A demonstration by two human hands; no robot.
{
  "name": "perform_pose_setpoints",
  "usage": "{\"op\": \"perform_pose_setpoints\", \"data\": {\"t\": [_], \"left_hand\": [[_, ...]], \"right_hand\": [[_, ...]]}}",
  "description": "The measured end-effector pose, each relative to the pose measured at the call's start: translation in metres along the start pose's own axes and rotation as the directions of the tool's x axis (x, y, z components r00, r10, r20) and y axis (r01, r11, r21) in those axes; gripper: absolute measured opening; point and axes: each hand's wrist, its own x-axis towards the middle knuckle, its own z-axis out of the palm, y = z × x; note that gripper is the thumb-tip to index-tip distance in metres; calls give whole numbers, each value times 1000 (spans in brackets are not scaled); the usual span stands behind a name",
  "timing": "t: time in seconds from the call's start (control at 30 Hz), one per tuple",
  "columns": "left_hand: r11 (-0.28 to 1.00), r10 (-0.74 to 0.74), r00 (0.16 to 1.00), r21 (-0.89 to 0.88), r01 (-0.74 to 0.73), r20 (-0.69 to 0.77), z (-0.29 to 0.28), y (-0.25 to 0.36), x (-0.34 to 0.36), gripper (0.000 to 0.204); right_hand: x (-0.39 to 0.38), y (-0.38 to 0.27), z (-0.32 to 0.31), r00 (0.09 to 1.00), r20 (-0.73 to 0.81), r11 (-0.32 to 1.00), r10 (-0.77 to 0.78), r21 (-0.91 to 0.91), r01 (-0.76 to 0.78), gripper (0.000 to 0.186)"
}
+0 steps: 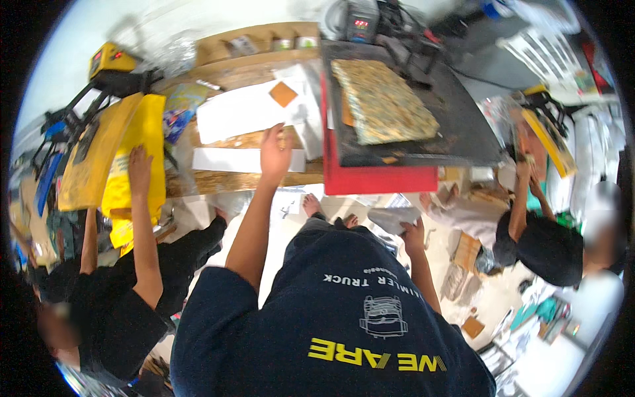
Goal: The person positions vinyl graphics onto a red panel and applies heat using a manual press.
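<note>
My left hand (274, 159) is at the wooden workbench (178, 185), its fingers stretched toward a large white sheet (231, 116). Below it, a narrow white paper strip (231, 160) lies along the bench edge. A small brown square (283, 94) rests on the white sheet, just beyond the fingers. Lower and to the right, my right hand (414, 233) grips a pale grey-white sheet (391, 217), held below the red panel. What that sheet is made of is hard to make out.
Right of my left hand stands a black press plate (456, 126) with a red lower panel (390, 182) and a mottled slab (387, 102) on top. Co-workers handle a yellow bag (135, 172) at left and a yellow-edged press (550, 144) at right. Scraps litter the floor.
</note>
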Motion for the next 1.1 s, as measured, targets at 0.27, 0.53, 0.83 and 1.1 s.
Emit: {"op": "perform_pose_setpoints", "data": {"t": [0.27, 0.53, 0.83, 1.1], "left_hand": [[825, -564, 347, 498, 267, 749, 1, -57, -138, 48], [362, -187, 232, -153, 920, 955, 68, 47, -215, 63], [-42, -200, 571, -590, 807, 796, 75, 100, -238, 51], [303, -233, 807, -748, 591, 543, 4, 138, -239, 50]], "right_hand": [[-66, -103, 24, 982, 190, 987, 15, 152, -44, 62], [-107, -139, -51, 901, 431, 916, -43, 378, -137, 59], [-81, -123, -108, 915, 404, 943, -5, 306, -130, 74], [-44, -138, -82, 910, 386, 935, -150, 355, 4, 74]]}}
